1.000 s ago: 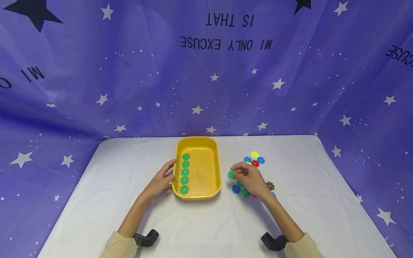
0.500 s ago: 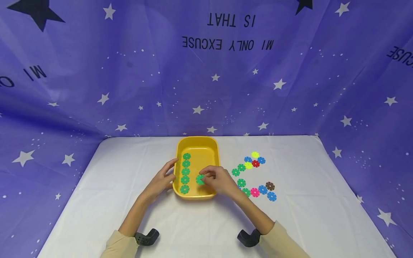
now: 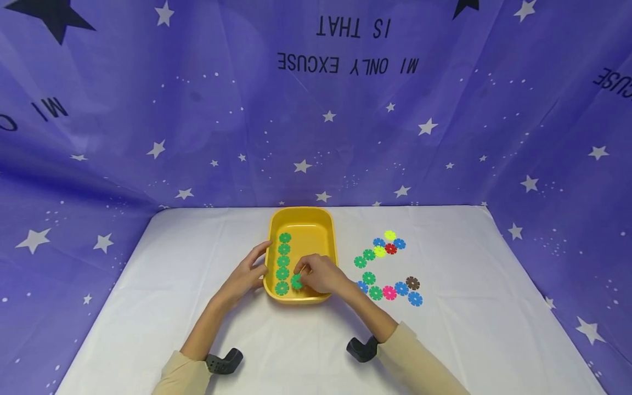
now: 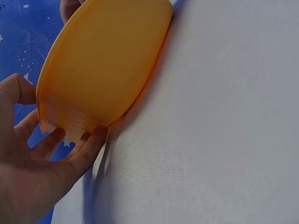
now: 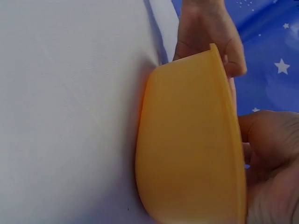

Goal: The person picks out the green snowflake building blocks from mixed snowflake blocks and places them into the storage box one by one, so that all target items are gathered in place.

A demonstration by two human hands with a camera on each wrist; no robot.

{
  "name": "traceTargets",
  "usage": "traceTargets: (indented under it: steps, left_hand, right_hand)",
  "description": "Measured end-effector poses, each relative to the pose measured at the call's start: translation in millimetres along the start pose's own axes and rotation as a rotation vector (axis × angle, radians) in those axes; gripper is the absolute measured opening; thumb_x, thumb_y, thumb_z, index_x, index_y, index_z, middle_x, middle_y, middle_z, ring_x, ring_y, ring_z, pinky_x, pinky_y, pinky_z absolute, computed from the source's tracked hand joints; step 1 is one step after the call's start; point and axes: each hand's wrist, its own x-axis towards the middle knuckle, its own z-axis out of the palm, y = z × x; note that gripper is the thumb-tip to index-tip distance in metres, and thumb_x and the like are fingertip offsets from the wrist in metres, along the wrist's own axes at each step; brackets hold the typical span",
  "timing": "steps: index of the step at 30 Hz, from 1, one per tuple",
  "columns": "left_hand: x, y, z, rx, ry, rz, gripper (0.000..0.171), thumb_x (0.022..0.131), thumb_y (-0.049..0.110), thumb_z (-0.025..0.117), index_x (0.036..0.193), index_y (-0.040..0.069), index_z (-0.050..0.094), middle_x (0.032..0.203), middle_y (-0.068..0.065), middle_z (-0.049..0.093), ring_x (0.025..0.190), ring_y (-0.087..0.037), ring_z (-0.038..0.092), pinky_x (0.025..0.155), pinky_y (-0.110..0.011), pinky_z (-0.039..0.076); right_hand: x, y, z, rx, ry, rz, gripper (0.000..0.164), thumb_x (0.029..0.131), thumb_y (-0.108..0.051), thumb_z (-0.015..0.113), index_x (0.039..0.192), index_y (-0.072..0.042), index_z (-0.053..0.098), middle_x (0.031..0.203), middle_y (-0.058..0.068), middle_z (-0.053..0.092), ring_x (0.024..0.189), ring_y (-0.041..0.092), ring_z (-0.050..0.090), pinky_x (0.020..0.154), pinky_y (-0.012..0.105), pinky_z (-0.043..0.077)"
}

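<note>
My right hand (image 3: 320,274) reaches into the yellow plastic tub (image 3: 316,300) and pinches a green snowflake-shaped building disc (image 3: 296,282) low over its floor. Left of that disc, a column of several green discs (image 3: 283,261) lies along the tub's left side. My left hand (image 3: 245,277) rests spread fingers against the tub's left outer wall; the left wrist view shows its fingertips (image 4: 99,133) on the orange-looking wall. Seen from the right wrist, the tub's side (image 5: 187,135) hides the pinched disc, and my right hand (image 5: 275,163) bends over the rim.
Right of the tub, loose snowflake discs lie on the white cloth: blue, yellow and red ones (image 3: 390,249) at the back, green, pink (image 3: 389,293), blue and brown (image 3: 412,283) ones nearer. A purple star-patterned curtain (image 3: 316,137) stands behind the table.
My right hand has carried a green disc leftward from the loose discs into the tub, then lower and closer to the green column. The left hand stays at the tub's side.
</note>
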Motion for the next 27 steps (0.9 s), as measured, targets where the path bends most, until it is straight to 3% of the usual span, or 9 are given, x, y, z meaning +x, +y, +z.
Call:
traceTargets:
  steps: [11,27]
  left_hand:
    - [0.7,0.6,1.1,-0.009,0.005,-0.008,0.070,0.091,0.004,0.049,0.157,0.019,0.029,0.163,-0.014,0.017,0.136,-0.043,0.040,0.090,-0.042,0.055]
    - [0.6,0.9,1.2,-0.001,0.006,-0.009,0.070,0.091,0.005,0.049,0.157,0.020,0.029,0.163,-0.014,0.017,0.136,-0.043,0.039,0.091,-0.042,0.055]
  right_hand:
    - [10.4,0.3,9.8,-0.081,-0.032,0.026,0.017,0.084,0.004,0.062,0.088,-0.010,0.071,0.074,-0.003,0.059,0.068,0.014,0.052,0.062,0.025,0.044]
    - [12.4,0.1,14.5,-0.100,-0.049,0.031,0.017,0.083,0.004,0.062,0.089,-0.010,0.072,0.069,-0.002,0.057,0.060,0.013,0.047,0.054,0.023,0.039]
